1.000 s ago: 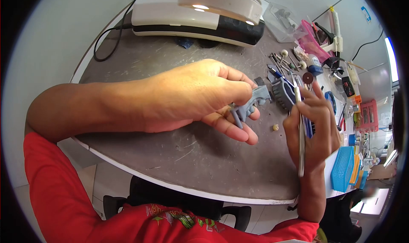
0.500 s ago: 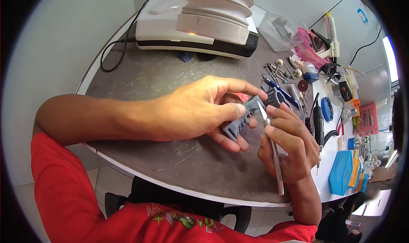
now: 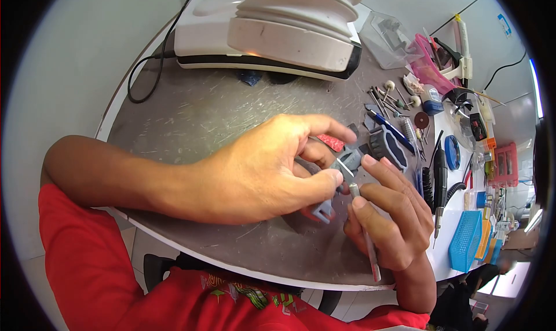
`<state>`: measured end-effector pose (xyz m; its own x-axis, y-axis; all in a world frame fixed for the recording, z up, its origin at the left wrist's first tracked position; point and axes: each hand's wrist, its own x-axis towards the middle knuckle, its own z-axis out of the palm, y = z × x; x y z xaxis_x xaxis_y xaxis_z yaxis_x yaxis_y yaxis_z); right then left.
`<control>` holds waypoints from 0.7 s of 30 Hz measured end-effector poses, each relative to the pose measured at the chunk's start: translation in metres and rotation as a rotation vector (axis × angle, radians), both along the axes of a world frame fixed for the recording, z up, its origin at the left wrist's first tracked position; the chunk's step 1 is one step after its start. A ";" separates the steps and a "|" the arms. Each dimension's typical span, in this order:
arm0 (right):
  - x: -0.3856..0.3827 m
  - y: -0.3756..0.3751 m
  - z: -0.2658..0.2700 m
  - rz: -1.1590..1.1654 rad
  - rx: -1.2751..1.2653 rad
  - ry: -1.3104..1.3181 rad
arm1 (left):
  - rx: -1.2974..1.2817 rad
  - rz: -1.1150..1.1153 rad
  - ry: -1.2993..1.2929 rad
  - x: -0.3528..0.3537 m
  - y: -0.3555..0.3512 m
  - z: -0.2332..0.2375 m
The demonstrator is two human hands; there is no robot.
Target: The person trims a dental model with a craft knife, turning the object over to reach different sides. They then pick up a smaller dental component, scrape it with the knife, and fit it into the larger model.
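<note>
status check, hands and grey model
Left hand grips grey model. Right hand holds knife, blade at model. Left thumb close to blade, partly hiding model.

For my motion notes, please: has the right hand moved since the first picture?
Yes. Judged against the brown disc, the right hand has moved left and toward the person's body.

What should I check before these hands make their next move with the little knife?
1. Grey piece held by the left hand: ok.
2. Knife held by the right hand: ok, fingers around the handle.
3. Left thumb well away from the blade: not ok, its tip looks right beside it.
4. Blade edge actually touching the piece: cannot tell.
5. Black handpiece out of the way: ok, it lies to the right of both hands.
</note>
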<state>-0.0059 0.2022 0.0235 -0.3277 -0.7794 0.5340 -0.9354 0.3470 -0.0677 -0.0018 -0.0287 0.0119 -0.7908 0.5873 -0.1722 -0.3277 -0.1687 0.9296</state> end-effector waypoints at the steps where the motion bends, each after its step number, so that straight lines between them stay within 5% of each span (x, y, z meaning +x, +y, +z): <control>1: 0.000 0.000 0.000 0.002 0.000 -0.002 | -0.006 -0.027 0.032 -0.001 0.000 -0.001; 21: 0.006 0.001 0.000 0.014 -0.028 0.095 | -0.004 -0.054 0.053 0.002 0.000 0.003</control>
